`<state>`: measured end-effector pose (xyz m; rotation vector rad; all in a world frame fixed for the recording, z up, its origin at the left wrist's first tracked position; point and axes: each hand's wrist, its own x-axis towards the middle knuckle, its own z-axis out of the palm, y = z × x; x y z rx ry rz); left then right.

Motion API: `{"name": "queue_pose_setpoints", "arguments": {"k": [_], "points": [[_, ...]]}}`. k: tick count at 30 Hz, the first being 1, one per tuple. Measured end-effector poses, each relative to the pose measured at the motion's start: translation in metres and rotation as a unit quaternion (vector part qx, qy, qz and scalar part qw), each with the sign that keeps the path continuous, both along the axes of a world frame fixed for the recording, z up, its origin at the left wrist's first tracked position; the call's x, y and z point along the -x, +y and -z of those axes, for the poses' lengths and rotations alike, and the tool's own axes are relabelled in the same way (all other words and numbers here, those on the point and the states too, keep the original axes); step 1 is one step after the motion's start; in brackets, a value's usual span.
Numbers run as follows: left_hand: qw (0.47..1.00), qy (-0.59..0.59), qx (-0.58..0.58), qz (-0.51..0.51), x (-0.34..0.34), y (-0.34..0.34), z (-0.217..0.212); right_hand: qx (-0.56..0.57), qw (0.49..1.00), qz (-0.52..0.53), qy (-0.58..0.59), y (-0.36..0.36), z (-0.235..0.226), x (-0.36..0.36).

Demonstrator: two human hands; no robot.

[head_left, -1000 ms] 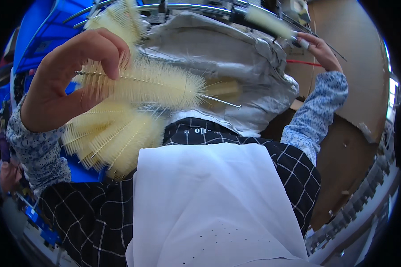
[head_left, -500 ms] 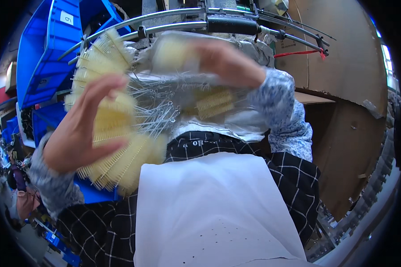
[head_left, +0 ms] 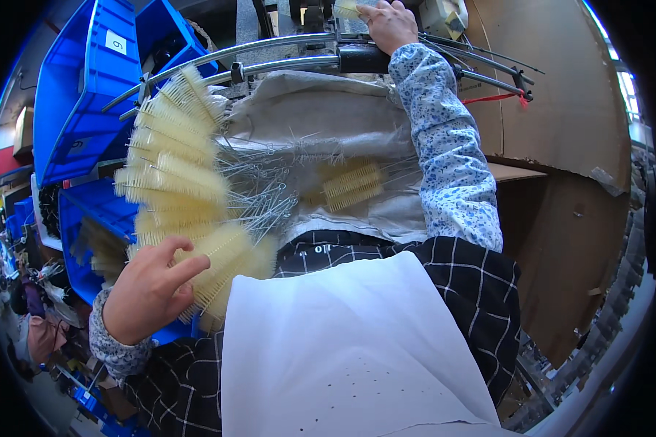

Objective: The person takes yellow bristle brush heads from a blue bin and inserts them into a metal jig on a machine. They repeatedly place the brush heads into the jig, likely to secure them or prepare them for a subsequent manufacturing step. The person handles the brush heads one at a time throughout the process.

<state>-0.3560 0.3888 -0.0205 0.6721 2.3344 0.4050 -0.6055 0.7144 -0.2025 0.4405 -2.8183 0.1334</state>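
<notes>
My right hand (head_left: 390,28) reaches to the far side, past a metal rail, with its fingers closed on a pale-yellow bristle brush (head_left: 346,9), which shows only in part at the top edge. My left hand (head_left: 157,288) is over the near end of a fanned pile of yellow wire-stemmed brushes (head_left: 178,175). Its fingers are bent and apart, and nothing shows between them. The twisted wire stems (head_left: 266,200) of the pile point right, with small loops at their ends. A smaller group of yellow brushes (head_left: 352,186) lies to the right on grey cloth.
Curved metal rails (head_left: 284,64) with a black sleeve cross the far side. Blue plastic bins (head_left: 87,95) stand at the left, and a cardboard sheet (head_left: 561,95) rises on the right. Grey cloth (head_left: 313,109) lies between the rails and my lap. Machine parts sit behind the rails.
My right hand has moved away and up over the rails with the pale brush. My left hand has come down and nearer, to the near end of the brush pile.
</notes>
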Motion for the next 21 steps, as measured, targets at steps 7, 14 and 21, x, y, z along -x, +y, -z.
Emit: {"name": "queue_pose_setpoints", "arguments": {"k": [7,14,21], "points": [[0.986,0.043,-0.160,-0.035,0.012,-0.008,-0.008,-0.004,0.999,-0.033,0.017,0.001,-0.002,0.001],[0.954,0.147,-0.249,-0.085,0.009,-0.016,-0.029,0.016,0.999,-0.031,0.018,-0.002,-0.007,-0.001],[0.943,0.178,-0.266,-0.092,0.011,-0.018,-0.027,-0.009,1.000,-0.026,-0.010,-0.003,-0.005,0.004]]}}
